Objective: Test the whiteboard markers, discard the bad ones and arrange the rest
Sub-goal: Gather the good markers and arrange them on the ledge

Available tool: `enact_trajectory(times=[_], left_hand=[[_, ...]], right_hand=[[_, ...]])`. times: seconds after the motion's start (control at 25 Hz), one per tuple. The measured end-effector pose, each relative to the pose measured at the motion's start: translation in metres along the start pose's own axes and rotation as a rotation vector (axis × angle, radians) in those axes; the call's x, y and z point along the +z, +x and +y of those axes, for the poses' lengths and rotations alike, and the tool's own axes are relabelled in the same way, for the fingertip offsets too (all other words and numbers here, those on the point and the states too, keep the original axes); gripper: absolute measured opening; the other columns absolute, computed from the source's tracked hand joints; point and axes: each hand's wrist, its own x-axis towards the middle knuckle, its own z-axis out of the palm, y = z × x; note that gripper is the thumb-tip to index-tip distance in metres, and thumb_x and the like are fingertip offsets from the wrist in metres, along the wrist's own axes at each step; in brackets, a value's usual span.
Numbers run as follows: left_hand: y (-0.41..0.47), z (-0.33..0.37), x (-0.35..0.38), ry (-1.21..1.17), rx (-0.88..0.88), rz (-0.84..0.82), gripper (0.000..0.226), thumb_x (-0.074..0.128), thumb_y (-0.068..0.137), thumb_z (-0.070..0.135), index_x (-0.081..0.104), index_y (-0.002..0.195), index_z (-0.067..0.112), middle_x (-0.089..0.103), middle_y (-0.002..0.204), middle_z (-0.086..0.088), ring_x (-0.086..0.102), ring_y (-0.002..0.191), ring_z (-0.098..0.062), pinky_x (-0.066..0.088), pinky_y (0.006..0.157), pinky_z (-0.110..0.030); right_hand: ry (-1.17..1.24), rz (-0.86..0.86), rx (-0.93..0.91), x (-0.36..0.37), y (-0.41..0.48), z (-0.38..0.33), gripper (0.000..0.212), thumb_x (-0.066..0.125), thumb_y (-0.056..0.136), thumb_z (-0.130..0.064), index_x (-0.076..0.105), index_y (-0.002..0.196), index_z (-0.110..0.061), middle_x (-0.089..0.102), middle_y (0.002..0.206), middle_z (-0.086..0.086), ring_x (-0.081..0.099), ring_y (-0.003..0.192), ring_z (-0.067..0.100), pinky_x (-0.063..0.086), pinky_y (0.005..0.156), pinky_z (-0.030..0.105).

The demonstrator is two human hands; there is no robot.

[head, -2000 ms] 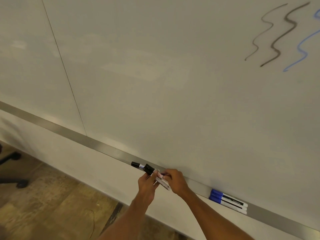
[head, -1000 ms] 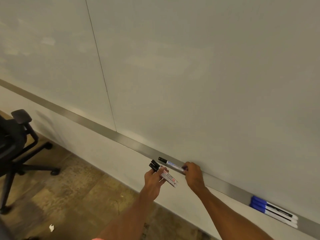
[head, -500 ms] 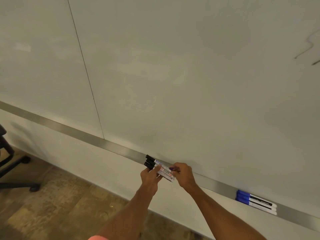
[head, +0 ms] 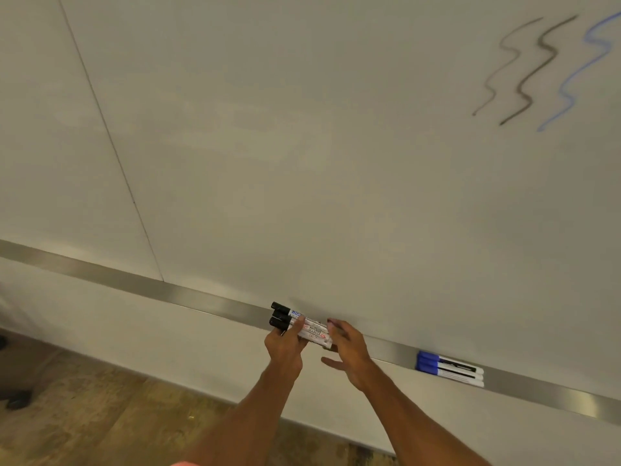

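— How many black-capped markers (head: 312, 326) are in the left hand (head: 285, 346)?
— Three caps show, but its fingers cover the barrels' middles, and the print is too small to read.
— And at 2 o'clock?
— The blue squiggle (head: 578, 72) runs off the right edge. At 8 o'clock a dark shape (head: 18, 396) is cut by the left edge; I cannot tell what it is.

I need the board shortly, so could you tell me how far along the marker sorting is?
Testing looks underway or done: two dark squiggles and a blue one mark the whiteboard. Blue-capped markers already lie together on the tray. The left hand grips a bundle of black-capped markers; the right hand is open at their ends. Left: setting that bundle down, and any discarding, which I cannot see.
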Motion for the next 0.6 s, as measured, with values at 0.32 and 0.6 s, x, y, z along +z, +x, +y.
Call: enact_trajectory(times=[0.32,0.6], left_hand=[[-0.041,-0.064,0.048,0.011,-0.042,-0.028,0.02,0.064,0.082,-0.008,0.059,0.101,-0.006,0.063,0.088,-0.018,0.063,0.08,-0.032,0.059,0.053,-0.035],[-0.085,-0.123,0.096,0.097,-0.08,-0.006,0.014,0.068,0.078,-0.008,0.061,0.088,-0.001,0.065,0.088,-0.019,0.065,0.078,-0.032,0.059,0.053,-0.033]], right_hand=[[0.218,0.041,-0.148,-0.073,-0.013,0.004,0.022,0.055,0.093,-0.003,0.062,0.113,-0.003,0.066,0.107,0.017,0.068,0.094,0.025,0.057,0.072,0.029],[0.185,0.042,-0.159,-0.17,-0.025,0.004,0.018,0.055,0.092,-0.004,0.066,0.107,-0.006,0.068,0.102,0.014,0.068,0.09,0.023,0.058,0.07,0.028]])
